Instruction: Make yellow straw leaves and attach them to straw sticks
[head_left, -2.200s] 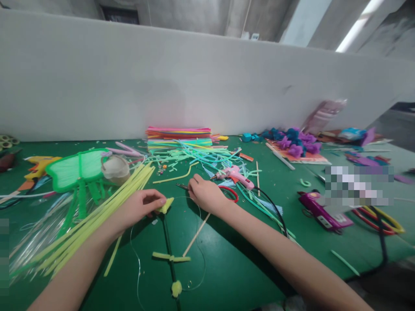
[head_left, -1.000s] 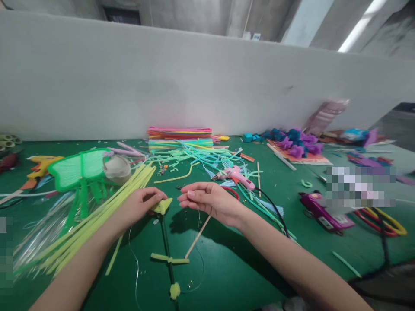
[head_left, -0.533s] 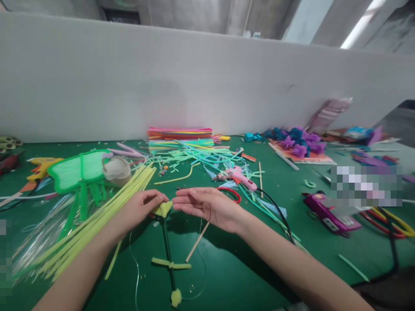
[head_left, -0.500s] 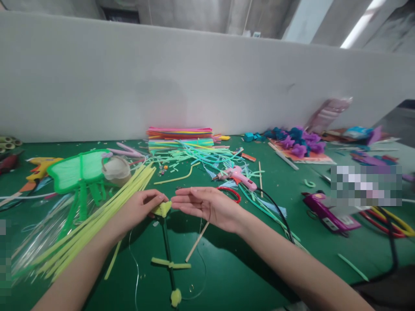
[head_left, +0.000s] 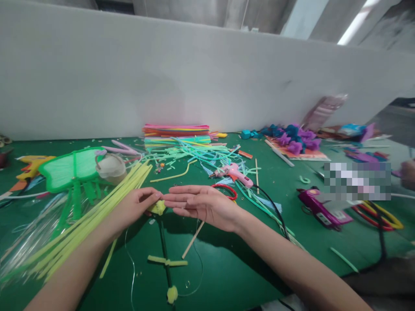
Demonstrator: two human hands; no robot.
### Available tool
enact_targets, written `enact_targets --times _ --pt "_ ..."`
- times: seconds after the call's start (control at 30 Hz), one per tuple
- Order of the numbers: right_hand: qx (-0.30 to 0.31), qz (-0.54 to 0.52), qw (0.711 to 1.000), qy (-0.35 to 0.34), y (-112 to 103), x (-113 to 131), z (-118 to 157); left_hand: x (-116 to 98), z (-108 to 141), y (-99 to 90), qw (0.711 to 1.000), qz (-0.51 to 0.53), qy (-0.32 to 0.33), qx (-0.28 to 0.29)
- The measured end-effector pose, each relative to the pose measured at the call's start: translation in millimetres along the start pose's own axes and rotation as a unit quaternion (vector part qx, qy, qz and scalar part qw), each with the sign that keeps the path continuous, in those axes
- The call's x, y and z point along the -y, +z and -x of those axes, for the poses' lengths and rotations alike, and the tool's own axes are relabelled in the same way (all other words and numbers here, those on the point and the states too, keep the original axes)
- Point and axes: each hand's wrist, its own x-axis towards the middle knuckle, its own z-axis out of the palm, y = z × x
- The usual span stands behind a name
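My left hand (head_left: pixel 145 203) pinches a small yellow fuzzy piece (head_left: pixel 158 207) at the upper end of a dark thin rod (head_left: pixel 163 239). Flat, with fingers stretched toward that piece, my right hand (head_left: pixel 202 205) has its fingertips at the piece's right side. A wooden stick (head_left: pixel 193 240) slants down from below my right palm. Lower on the rod, a yellow strip (head_left: pixel 167 261) is knotted crosswise, and another yellow fuzzy piece (head_left: pixel 172 294) sits near the bottom end. Long yellow pipe cleaners (head_left: pixel 94 216) lie under my left forearm.
A pink glue gun (head_left: pixel 238 173) lies beyond my right hand, near red rings (head_left: pixel 228 186). Stacked coloured pipe cleaners (head_left: pixel 177 131) are by the wall. At left are a green winged shape (head_left: pixel 71 168) and yellow glue gun (head_left: pixel 32 166). A person's hand (head_left: pixel 407 174) shows far right.
The view has shifted slightly, moving the scene left. My right fingertips have come nearer the yellow piece, which has turned in my left fingers. Another person's hand has appeared at the right edge.
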Motion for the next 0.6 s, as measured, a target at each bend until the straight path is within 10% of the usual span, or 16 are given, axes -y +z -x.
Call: enact_targets --times 0.2,0.43,0.6 --pt "0.005 0.003 1.0 -0.018 -3.2 -4.0 1.9 0.8 -0.4 0.4 0.998 -0.057 0.023 -0.024" --pt "-0.025 -0.013 0.999 -0.037 -4.4 -8.8 -1.0 -8.5 4.6 5.8 0.974 -0.111 0.092 -0.176" --pt "-0.07 0.063 0.991 -0.095 -10.9 2.7 0.3 -11.8 13.0 14.8 0.949 -0.21 0.225 -0.066"
